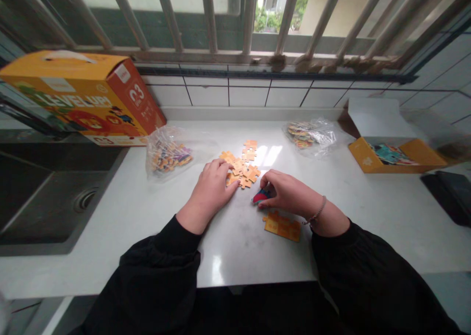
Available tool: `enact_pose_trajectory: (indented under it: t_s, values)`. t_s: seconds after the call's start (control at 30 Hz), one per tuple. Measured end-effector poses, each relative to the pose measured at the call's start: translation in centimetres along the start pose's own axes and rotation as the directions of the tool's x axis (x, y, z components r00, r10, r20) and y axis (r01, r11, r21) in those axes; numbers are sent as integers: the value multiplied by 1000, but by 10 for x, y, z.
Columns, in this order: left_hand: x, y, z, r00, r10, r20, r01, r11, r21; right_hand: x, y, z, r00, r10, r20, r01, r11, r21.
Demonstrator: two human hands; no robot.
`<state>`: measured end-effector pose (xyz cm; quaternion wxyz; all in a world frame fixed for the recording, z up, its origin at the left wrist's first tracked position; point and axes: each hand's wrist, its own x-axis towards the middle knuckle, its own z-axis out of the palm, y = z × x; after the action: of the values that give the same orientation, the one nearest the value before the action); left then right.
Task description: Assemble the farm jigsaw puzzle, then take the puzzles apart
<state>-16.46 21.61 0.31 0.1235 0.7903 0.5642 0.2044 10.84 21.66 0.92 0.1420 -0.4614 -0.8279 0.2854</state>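
Observation:
In the middle of the counter lies a small pile of orange jigsaw puzzle pieces (240, 167). My left hand (213, 184) rests at the pile's left side, its thumb apart from the curled fingers and touching the edge pieces. Between the thumb and fingers of my right hand (283, 190) is a red and blue puzzle piece (260, 196), partly covered by the fingers. Just below that hand lies a joined orange puzzle strip (282, 226) with a straight lower edge. Two further orange pieces (249, 151) extend behind the pile.
A clear bag of puzzle pieces (171, 156) lies left, another bag (307, 133) at back right. An orange box (84, 99) stands beside the sink (69, 244). An open yellow box (393, 166) and a black object (447, 193) sit right. Window bars (209, 18) rise behind.

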Motion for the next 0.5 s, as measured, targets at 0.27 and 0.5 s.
enact_pose_trajectory:
  t_s: [0.27,0.5]
  values:
    - [-2,-1,4,968,224,110,-215,973,-90,13,2,8,882,-15,-470,20,1000,5]
    - [-3,-3,5,983,171,60,-164,980,-109,18,12,15,939,-191,-285,166,980,-110]
